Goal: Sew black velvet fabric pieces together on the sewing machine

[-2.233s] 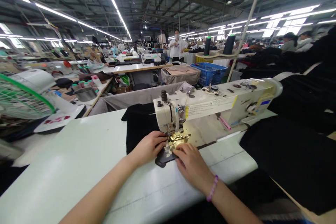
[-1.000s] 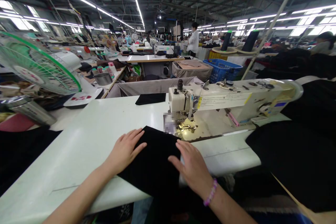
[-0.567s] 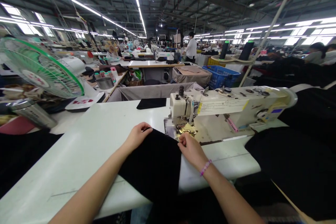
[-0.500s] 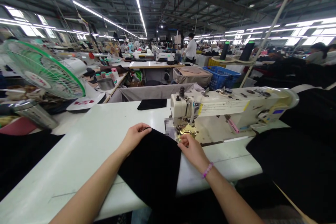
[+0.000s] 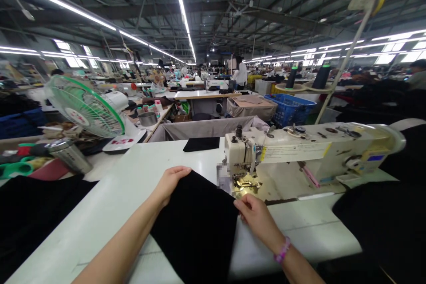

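A black fabric piece stretches between my hands over the pale sewing table. My left hand pinches its upper left corner, thumb on top. At its right corner, my right hand is closed on the edge, a bead bracelet around that wrist. Just beyond the right hand stands a cream sewing machine, its needle area lit over a brass-coloured plate. The fabric's upper edge runs slantwise in front of the machine head. Its lower end drops out of view at the table's front.
A small black fabric piece lies at the table's back. Left are a green-rimmed fan and a steel flask. More black fabric lies at right. Behind stand a blue basket and a person in white.
My right hand has moved down and right, away from the needle area, with the fabric's corner. The fabric's upper edge is now straighter and tauter. The view has tilted up and turned slightly left.
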`<state>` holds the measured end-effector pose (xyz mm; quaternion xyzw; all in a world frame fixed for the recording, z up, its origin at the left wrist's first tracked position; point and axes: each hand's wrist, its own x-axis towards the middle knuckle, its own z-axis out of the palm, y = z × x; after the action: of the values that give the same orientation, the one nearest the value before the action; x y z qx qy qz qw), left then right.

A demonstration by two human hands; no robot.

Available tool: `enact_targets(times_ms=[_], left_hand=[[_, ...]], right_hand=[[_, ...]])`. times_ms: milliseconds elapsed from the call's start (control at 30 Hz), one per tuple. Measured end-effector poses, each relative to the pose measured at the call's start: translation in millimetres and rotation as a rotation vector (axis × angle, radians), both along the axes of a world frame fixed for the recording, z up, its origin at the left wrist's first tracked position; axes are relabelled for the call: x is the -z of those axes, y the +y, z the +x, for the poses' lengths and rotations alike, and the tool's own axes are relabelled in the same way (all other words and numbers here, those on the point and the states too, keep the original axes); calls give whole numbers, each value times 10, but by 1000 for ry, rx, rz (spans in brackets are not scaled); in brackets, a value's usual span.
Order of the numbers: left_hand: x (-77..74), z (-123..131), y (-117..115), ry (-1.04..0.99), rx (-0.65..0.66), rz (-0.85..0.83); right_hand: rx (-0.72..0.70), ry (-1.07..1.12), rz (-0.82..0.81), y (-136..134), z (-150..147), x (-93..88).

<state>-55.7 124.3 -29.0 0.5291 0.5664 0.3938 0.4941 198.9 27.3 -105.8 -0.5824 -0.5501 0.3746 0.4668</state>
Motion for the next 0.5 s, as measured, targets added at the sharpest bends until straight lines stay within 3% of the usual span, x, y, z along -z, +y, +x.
enact_targets(times_ms=[167,333,433,500], left_hand=[[-57,130,260,136,24,95],[-363,318,566,413,60,310],[-411,439,409,598,99,385],[-282,510,122,739,237,358]], right_hand=[[-7,43,-21,104,-82,61],[-18,47,3,140,-240,153],[-4,-21,91,46,-189,278],[-22,-119,225,-58,-36,382]])
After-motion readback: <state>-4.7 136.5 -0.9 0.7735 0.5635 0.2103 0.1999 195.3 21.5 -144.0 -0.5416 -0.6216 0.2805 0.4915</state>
